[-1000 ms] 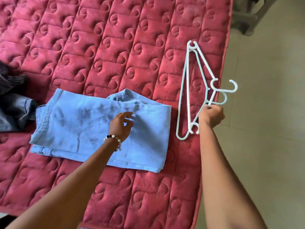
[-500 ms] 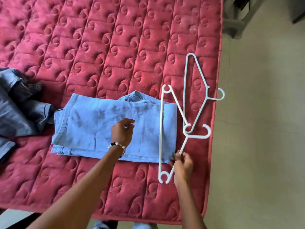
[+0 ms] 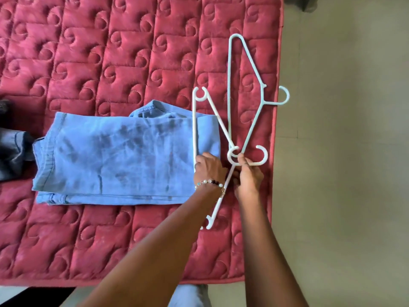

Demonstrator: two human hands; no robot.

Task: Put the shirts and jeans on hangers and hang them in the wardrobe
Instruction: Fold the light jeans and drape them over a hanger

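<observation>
I see the folded, smudged light-blue jeans (image 3: pixel 124 158) lying on the red quilt (image 3: pixel 110 63), my left hand (image 3: pixel 209 170) and right hand (image 3: pixel 249 175) both pinching the white hanger (image 3: pixel 194 129) overlapping their right edge

No readable txt, labels, brands, nos. or signs anywhere in view.
</observation>
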